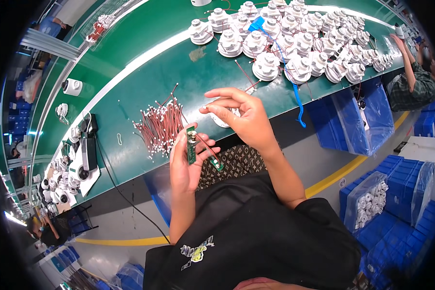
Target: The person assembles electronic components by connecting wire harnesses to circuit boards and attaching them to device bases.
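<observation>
My left hand [182, 162] holds a narrow green circuit board [192, 151] upright between thumb and fingers. A dark red wire [207, 145] slants past it to a second small green board [217, 165] by the fingertips. To the right, my right hand [246, 118] hovers above the table edge. Its thumb and a finger meet in a pinch; whatever they grip is too small to make out. Behind that hand a white round part [221, 119] lies partly hidden on the table. Left of my hands is a pile of red and black wires [160, 126] with white connectors.
Many white round housings [298, 70] crowd the far right of the green table [145, 89], with a blue strap [297, 99] among them. A black device [88, 154] with a cable stands left. Blue bins [345, 118] line the right; a co-worker's arm [407, 65] is beyond.
</observation>
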Action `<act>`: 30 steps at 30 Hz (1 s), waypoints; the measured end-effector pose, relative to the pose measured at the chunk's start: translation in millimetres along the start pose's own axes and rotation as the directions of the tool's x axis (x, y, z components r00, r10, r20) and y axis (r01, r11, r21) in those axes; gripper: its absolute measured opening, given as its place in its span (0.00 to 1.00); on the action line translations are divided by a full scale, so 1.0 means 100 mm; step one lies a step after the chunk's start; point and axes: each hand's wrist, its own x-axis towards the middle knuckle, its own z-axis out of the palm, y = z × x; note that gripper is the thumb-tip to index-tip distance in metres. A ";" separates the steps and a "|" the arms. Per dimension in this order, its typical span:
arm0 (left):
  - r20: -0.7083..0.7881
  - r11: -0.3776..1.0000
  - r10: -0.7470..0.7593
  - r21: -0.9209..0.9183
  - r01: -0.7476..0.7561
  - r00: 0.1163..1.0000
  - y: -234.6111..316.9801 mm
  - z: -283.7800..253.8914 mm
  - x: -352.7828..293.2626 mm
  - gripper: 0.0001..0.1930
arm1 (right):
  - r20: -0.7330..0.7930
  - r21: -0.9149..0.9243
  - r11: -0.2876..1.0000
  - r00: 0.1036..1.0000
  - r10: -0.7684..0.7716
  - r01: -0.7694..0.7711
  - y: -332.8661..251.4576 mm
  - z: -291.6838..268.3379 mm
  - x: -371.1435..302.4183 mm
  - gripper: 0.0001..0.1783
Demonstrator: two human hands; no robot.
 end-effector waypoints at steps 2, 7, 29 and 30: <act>0.014 1.000 0.023 0.019 -0.023 1.000 0.00 0.02 0.00 0.21 | -0.015 -0.044 0.999 1.000 0.021 -0.022 -0.01 -0.01 -0.02 0.10; 0.016 0.992 0.088 0.091 -0.089 0.996 0.03 0.11 0.03 0.20 | 0.027 -0.185 0.981 0.998 -0.057 0.061 -0.02 -0.05 -0.04 0.07; -0.028 0.985 0.096 0.149 -0.091 0.995 -0.01 0.15 0.10 0.18 | 0.286 -0.644 0.518 0.805 -0.519 0.563 0.08 0.11 -0.04 0.17; -0.026 0.985 0.097 0.146 -0.092 0.995 -0.01 0.15 0.10 0.18 | 0.296 -0.655 0.495 0.797 -0.526 0.570 0.05 0.13 -0.05 0.17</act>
